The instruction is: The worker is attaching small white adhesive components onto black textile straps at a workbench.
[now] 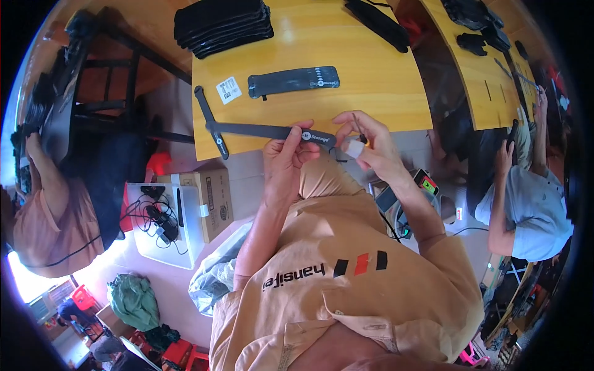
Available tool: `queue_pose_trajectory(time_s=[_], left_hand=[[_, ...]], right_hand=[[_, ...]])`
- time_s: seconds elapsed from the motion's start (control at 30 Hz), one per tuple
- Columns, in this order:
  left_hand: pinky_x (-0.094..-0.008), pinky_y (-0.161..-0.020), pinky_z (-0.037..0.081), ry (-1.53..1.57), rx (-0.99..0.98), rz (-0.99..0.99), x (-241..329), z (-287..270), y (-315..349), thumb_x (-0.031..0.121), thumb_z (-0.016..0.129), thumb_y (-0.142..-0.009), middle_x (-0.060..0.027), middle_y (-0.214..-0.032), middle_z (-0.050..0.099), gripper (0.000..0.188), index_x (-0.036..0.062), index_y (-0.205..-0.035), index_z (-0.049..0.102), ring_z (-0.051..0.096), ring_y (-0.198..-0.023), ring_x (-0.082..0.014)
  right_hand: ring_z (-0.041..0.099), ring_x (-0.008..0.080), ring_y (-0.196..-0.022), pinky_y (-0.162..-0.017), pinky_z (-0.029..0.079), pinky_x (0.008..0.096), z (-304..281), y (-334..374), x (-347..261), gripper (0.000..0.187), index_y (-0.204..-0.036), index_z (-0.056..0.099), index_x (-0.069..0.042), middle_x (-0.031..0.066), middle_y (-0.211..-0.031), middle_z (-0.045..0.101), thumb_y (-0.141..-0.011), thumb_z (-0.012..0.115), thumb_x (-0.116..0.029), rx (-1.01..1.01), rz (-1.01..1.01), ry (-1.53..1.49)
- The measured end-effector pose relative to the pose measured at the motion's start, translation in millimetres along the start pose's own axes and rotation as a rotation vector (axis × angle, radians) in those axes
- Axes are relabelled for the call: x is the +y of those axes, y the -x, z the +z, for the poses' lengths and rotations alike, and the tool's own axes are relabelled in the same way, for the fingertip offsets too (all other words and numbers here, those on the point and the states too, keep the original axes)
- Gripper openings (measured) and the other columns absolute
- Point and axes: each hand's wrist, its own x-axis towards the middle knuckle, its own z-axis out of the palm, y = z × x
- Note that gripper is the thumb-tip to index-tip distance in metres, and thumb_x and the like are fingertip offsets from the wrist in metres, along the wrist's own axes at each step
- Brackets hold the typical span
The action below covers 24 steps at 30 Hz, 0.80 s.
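Note:
My left hand (281, 164) pinches a flat dark strap (253, 130) near its printed end, thumb on top. The strap runs left over the table's front edge to two shorter dark strap pieces (208, 108). Close beside the printed end, my right hand (380, 151) has its fingers closed around a small white piece (352, 148) and a thin dark-tipped tool (356, 123) whose kind I cannot make out. Farther back on the table lies a dark flat strap pack (288, 83) with white print, with a white label sheet (228, 91) to its left.
A stack of black pouches (223, 29) stands at the back of the yellow table (371, 102), and a black folded bundle (378, 26) lies at back right. A cardboard box (216, 204) and a white bin (185, 247) with cables are on the left. Co-workers sit on both sides.

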Motion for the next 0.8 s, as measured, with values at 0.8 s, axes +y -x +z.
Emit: queue_pose_trajectory(time_s=[0.8], left_hand=[[-0.0185,-0.055,0.050,-0.450,0.400,0.245,29.5,-80.4,-72.1,0.004,0.060,-0.081,-0.0042,-0.073,0.060,0.013,-0.0015,-0.092,0.062,0.059,-0.062,-0.0100]], right_hand=[[0.035,0.0020,-0.036,-0.033,0.024,0.0182,-53.7,-72.3,70.9,0.009,-0.083,0.062,0.001,-0.0019,-0.056,0.049,-0.077,0.062,-0.005,0.394,0.076,0.013]])
